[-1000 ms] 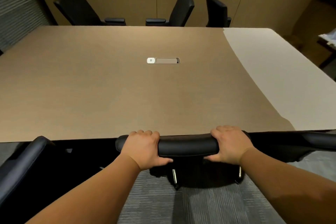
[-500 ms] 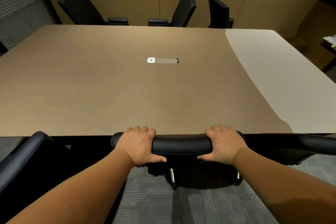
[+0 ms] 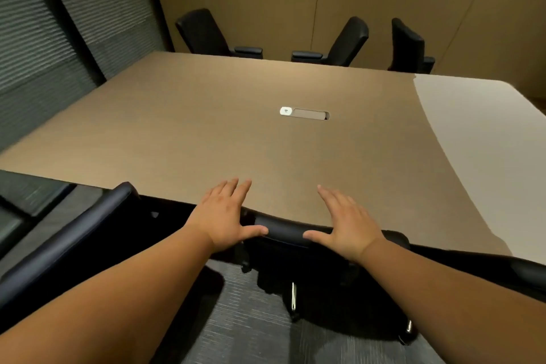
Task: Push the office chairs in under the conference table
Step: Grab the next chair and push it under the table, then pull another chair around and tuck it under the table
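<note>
At the near edge of the counter, we have let go of the office chair's backrest, which sits tucked against that edge, and our left hand and right hand now spread flat, so this chair looks done.

Bare forearms, bare hands, no sleeves
</note>
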The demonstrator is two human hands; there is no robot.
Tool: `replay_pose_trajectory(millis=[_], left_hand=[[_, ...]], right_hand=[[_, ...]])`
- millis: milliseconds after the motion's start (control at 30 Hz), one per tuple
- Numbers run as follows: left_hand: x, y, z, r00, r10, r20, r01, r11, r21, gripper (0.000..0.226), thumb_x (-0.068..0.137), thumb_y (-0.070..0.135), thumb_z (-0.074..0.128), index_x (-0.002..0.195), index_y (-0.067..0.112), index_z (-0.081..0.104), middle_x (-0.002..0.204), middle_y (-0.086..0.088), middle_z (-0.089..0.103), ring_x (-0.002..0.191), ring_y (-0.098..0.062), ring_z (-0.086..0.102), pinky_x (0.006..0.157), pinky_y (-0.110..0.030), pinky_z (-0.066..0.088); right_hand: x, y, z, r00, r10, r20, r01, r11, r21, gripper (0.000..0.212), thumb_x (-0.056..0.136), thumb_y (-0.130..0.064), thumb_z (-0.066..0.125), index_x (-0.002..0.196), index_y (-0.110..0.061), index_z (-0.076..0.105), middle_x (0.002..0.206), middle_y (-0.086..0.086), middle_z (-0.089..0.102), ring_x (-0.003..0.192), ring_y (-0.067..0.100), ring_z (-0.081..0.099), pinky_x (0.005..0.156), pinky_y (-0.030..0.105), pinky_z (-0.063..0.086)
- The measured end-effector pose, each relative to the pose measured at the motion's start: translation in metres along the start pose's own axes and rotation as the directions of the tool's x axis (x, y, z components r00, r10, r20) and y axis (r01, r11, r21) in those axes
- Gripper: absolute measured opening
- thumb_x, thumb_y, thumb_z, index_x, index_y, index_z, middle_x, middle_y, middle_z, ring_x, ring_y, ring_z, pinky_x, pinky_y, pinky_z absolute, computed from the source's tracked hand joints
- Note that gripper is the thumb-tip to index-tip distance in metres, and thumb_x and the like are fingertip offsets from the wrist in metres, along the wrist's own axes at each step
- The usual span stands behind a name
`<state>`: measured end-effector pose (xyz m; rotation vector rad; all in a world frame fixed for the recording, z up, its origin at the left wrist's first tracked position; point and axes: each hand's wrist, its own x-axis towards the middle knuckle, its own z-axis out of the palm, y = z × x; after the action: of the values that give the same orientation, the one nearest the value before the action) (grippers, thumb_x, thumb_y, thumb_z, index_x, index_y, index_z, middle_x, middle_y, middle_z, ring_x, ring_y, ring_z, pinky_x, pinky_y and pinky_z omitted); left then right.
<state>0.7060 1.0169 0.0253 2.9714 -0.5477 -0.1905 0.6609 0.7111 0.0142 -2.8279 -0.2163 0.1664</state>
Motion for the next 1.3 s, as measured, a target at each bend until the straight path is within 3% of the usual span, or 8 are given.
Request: replay_pose_trajectory(millis=[300, 533, 867, 1000, 1133, 1300], left_hand=[[-0.093, -0.075, -0.043, 0.942, -0.279, -0.188, 0.281, 0.960, -0.014, 0.135, 0.059, 0.109, 0.019, 0.165, 0.026, 0.002, 0.172, -0.009, 0.013, 0.158, -0.030, 0.010, 0.128, -0.046, 0.012], [-0.182, -0.163, -0.051, 0.857, -0.474, -0.203, 0.477, 0.878, -0.037, 0.128, 0.067, 0.102, 0.035, 0.165, 0.026, 0.002, 0.173, -0.010, 0.010, 0.158, -0.031, 0.008, 0.127, -0.048, 0.013], [-0.296, -0.305, 0.000, 0.709, -0.701, -0.078, 0.700, 0.713, -0.042, 0.137, 0.058, 0.108, 0.017, 0.165, 0.025, 0.000, 0.172, -0.012, 0.012, 0.157, -0.036, 0.010, 0.128, -0.052, 0.014], [-0.312, -0.339, 0.029, 0.690, -0.724, 0.006, 0.724, 0.690, -0.028, 0.142, 0.052, 0.111, 0.010, 0.165, 0.024, 0.006, 0.170, -0.013, 0.019, 0.156, -0.037, 0.016, 0.126, -0.054, 0.015], [-0.303, -0.356, 0.047, 0.718, -0.696, 0.026, 0.696, 0.717, -0.043, 0.137, 0.057, 0.109, 0.023, 0.163, 0.024, 0.014, 0.166, -0.010, 0.028, 0.152, -0.033, 0.025, 0.125, -0.056, 0.018], [-0.277, -0.359, 0.055, 0.740, -0.670, 0.058, 0.672, 0.738, -0.056, 0.132, 0.057, 0.108, 0.032, 0.159, 0.024, 0.024, 0.153, -0.005, 0.046, 0.140, -0.030, 0.043, 0.120, -0.055, 0.028]], right_hand=[[0.053, -0.118, -0.007, 0.966, -0.259, -0.016, 0.260, 0.964, 0.064, 0.123, 0.063, -0.101, 0.036, 0.163, -0.040, 0.001, 0.172, 0.000, 0.013, 0.157, 0.021, 0.010, 0.127, 0.043, 0.015], [0.080, -0.240, 0.016, 0.888, -0.457, 0.041, 0.455, 0.889, 0.060, 0.122, 0.063, -0.100, 0.036, 0.163, -0.041, -0.002, 0.172, -0.001, 0.009, 0.158, 0.020, 0.006, 0.127, 0.043, 0.013], [0.131, -0.406, 0.100, 0.727, -0.653, 0.212, 0.673, 0.739, -0.032, 0.122, 0.069, -0.096, 0.050, 0.164, -0.038, 0.000, 0.173, 0.002, 0.002, 0.159, 0.024, -0.002, 0.126, 0.045, 0.005], [0.157, -0.439, 0.127, 0.698, -0.660, 0.278, 0.704, 0.703, -0.097, 0.125, 0.068, -0.097, 0.051, 0.165, -0.036, 0.000, 0.173, 0.003, 0.000, 0.159, 0.025, -0.006, 0.128, 0.045, -0.001], [0.179, -0.459, 0.144, 0.687, -0.647, 0.330, 0.717, 0.678, -0.163, 0.129, 0.061, -0.101, 0.043, 0.164, -0.036, -0.001, 0.174, 0.004, -0.001, 0.159, 0.026, -0.006, 0.127, 0.046, 0.000], [0.196, -0.463, 0.157, 0.682, -0.608, 0.407, 0.723, 0.647, -0.243, 0.133, 0.062, -0.098, 0.056, 0.164, -0.036, -0.003, 0.173, 0.006, -0.006, 0.158, 0.028, -0.012, 0.127, 0.049, -0.005]])
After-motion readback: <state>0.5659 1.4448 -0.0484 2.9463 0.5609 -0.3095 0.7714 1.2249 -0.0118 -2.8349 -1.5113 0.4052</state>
